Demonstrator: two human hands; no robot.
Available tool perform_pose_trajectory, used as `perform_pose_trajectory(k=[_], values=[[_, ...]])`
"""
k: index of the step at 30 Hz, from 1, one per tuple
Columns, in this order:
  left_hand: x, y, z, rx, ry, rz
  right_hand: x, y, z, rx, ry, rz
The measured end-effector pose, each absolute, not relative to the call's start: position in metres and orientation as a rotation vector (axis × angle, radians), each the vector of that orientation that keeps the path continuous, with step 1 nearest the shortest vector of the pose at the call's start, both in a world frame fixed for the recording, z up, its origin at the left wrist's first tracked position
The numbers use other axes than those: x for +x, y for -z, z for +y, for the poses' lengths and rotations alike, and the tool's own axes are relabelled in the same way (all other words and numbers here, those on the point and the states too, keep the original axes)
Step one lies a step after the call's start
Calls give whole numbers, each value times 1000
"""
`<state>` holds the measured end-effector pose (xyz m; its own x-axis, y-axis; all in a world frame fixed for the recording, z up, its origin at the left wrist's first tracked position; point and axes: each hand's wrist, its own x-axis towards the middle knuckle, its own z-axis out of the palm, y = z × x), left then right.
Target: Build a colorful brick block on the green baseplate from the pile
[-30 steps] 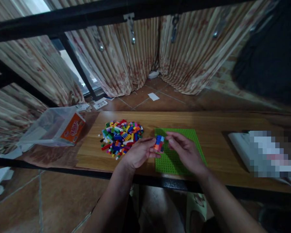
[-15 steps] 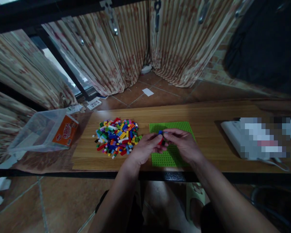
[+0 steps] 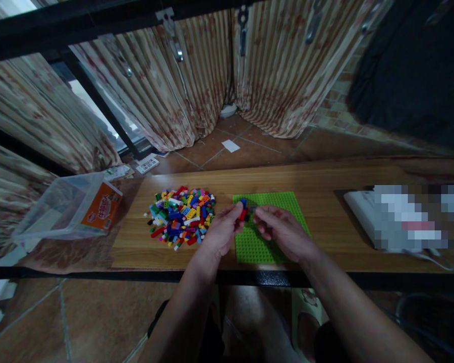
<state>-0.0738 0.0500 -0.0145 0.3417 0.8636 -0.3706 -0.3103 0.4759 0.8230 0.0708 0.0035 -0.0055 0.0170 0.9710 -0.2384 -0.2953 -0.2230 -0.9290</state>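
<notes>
Over the left part of a green studded baseplate (image 3: 249, 249), my left hand (image 3: 224, 229) is closed on a small cluster of toy bricks (image 3: 243, 213). Blue shows at the top of the cluster, red below it, and a dark part at its lower right. Just to the right, my right hand (image 3: 282, 227) has its thumb and forefinger pinched together. A small greyish piece seems to be at their tips, too blurred to name. A gap separates the right fingertips from the red part.
Left of the baseplate lies a heap of mixed bricks (image 3: 181, 217) on the wooden table (image 3: 318, 181). A clear plastic bin (image 3: 60, 201) with an orange label stands farther left. At the right is a white object (image 3: 363, 212), partly pixelated, with a cable.
My hands have drawn apart. The left has moved slightly left with the brick cluster, and the right fingers have come away from the blue top.
</notes>
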Motion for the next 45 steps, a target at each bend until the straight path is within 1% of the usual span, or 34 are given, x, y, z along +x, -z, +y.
perform_pose_trajectory(k=[6,13,17,22,25,30,36,40,45], values=[[-67,15,47,754,-869,913,60,7,4,-1283,-1299,-1050],[-75,10,50,704,-846,927,61,11,7,-1293,-1274,-1110],[-90,6,58,734,-971,995,51,26,10,-1438,-1059,-1262],[-102,7,64,991,-1003,1198,23,37,12,-1597,-718,-1703],[-106,8,65,1072,-993,1264,11,39,16,-1628,-642,-1810],[-113,8,65,1119,-978,1279,15,35,25,-1602,-731,-1569],[-110,10,59,1175,-922,1218,21,31,32,-1304,-1061,-1209],[-102,17,55,1308,-971,1219,15,26,31,-1253,-1228,-983],[-98,17,54,1228,-1020,1163,12,19,29,-1182,-1410,-688]])
